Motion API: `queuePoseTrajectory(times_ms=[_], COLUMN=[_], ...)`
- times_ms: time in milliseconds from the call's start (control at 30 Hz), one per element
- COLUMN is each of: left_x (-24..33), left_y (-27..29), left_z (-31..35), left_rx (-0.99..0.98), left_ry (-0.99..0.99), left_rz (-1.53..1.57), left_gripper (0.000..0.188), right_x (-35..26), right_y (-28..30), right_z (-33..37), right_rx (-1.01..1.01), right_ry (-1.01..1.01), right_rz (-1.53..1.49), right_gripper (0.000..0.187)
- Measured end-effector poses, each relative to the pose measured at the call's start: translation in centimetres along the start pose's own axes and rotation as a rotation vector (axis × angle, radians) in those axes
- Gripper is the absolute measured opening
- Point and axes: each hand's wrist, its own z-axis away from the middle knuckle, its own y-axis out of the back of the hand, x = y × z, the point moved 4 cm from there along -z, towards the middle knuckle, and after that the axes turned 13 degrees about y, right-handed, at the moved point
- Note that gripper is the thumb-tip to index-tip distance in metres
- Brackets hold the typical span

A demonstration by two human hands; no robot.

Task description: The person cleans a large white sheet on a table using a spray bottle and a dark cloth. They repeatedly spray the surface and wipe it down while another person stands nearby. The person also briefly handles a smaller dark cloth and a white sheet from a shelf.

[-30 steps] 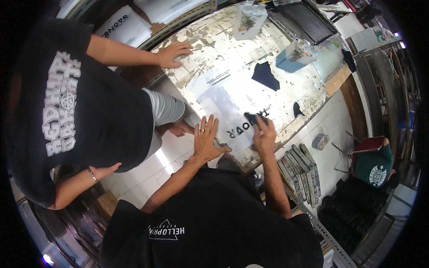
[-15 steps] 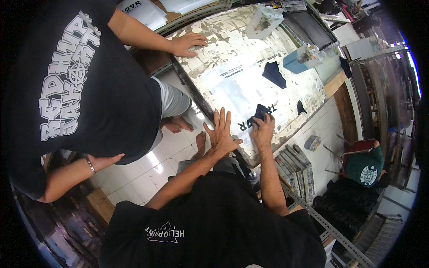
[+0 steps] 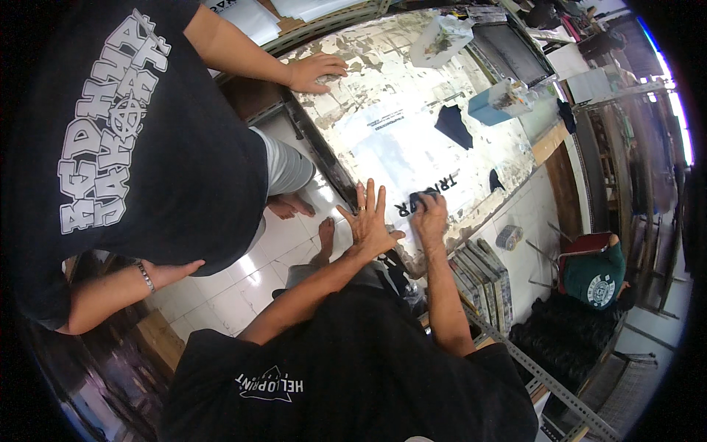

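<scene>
Holding a dark cloth [image 3: 417, 199] against the big white sheet [image 3: 392, 158], the right hand [image 3: 429, 219] has its fingers curled down over it, so only a bit of the fabric pokes out past the fingertips. The cloth's right on the row of black lettering [image 3: 445, 180] near the close end of the worktable [image 3: 353, 62], and hand plus cloth hide the middle of the row. Left hand [image 3: 373, 232] is just beside it, palm down, fingers splayed super wide, ring on one finger, nothing in its grip. It's over the sheet's near left edge, but I honestly can't tell if it's leaning on it or just hovering. Further up there's a bigger dark cloth piece [image 3: 454, 127] lying flat, a small dark scrap [image 3: 496, 180] by the right edge, then a blue-sided tub [image 3: 492, 109] and a cloudy clear tub [image 3: 440, 44] at the back. The tabletop's pretty beat up, pale with peeling patches. Some co-worker in a black shirt stands on the left, one hand [image 3: 317, 71] resting on the table's far left corner, well apart from the cloth.
</scene>
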Motion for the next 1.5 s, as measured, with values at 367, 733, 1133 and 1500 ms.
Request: queuePoseTrajectory(times_ms=[367,733,1133,1500], left_x=[0.2,-0.3,-0.1,0.7], left_y=[0.3,-1.0,-1.0,0.3], left_z=[-0.1,-0.5,-0.5,-0.4], left_rx=[-0.018,0.046,0.057,-0.032], left_ry=[0.021,-0.004,-0.014,0.012], left_rz=[0.009,-0.004,-0.094,-0.065], left_gripper=[0.124,0.13,0.129,0.129], right_x=[-0.1,-2.1,-2.6,-0.2], right_y=[0.3,-1.1,-1.6,0.0], right_z=[-0.7,-0.1,0.2,0.3], right_rx=[-0.009,0.026,0.014,0.078], right_ry=[-0.019,0.194,0.177,0.151], right_rz=[-0.01,-0.142,-0.171,-0.053], right_gripper=[0.018,0.019,0.018,0.018])
